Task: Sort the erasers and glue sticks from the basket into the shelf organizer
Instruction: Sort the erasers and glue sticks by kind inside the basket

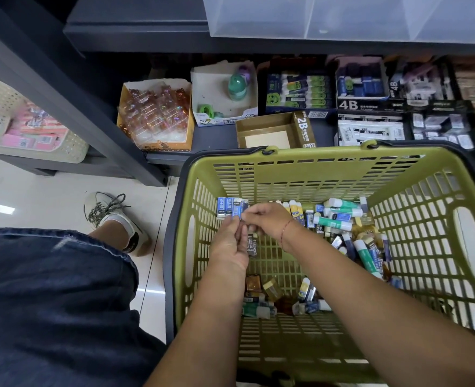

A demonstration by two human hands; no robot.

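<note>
Head view: the green basket [328, 169] was seen at the lower right of the frame, just below the shelf [216, 138] of open boxes. Inside the basket, toward its upper left, the left hand [228, 247] was held with its grip clamped on a row of blue-sleeved erasers [226, 209]. The right hand [268, 220] was pinched on the right end of the same row. A dark 2B eraser [251, 245] was seen between the hands; whether it was gripped could not be told. Glue sticks [341, 215] were heaped in the basket's upper right.
</note>
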